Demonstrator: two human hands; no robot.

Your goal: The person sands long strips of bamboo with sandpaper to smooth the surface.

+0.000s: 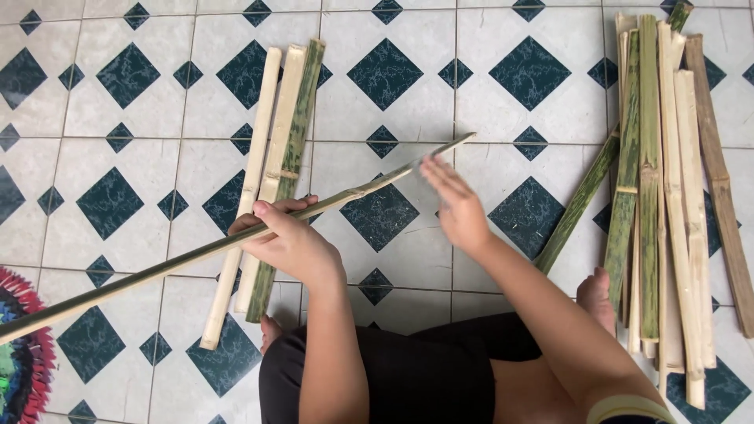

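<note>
Bamboo strip [236, 245], long and thin, lies slantwise across my view, and my left hand [287, 239] is curled closed around it near its middle, holding it off the tiled floor [487, 86]. One end runs down past the left edge of the view; the other rises toward the upper right, tapering to a pale point. My right hand [455, 206] is at that upper part of the strip, fingers out flat and blurred with motion, palm down, touching or just above the strip; I cannot tell which, and I see no tool in it.

Three split bamboo slats [275, 157] lie side by side on the floor under my left hand, pale and green. A larger stack of bamboo slats [667, 196] lies to my right, beside my bare foot [597, 298]. A colourful round mat [23, 361] shows at the lower left corner.

I judge the step to be checking or smoothing the strip by hand. The next move seems to call for a steady left grip while the right hand runs carefully along the thin edge, which could splinter.
</note>
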